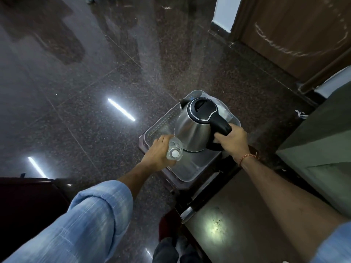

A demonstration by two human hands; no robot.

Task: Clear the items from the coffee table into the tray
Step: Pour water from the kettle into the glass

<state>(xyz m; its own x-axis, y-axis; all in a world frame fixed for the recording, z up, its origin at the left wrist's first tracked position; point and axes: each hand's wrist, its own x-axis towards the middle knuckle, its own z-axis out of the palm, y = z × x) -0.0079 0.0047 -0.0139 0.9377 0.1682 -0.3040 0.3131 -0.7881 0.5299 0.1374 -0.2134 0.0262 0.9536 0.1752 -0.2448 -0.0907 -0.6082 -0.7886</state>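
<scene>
A steel electric kettle (193,130) with a black lid and black handle is over the clear plastic tray (191,171). My right hand (231,138) grips the kettle's handle. My left hand (158,153) holds a clear plastic bottle (174,151) with a white cap, upright, at the tray's left side beside the kettle. The tray rests on a small dark stand. Whether the kettle's base touches the tray floor I cannot tell.
A glossy coffee table top (228,221) lies at the lower right under my right forearm. A grey sofa (322,158) stands at the right, a wooden door (296,35) behind it. Dark polished granite floor (85,92) fills the left. A dark red seat (24,209) sits lower left.
</scene>
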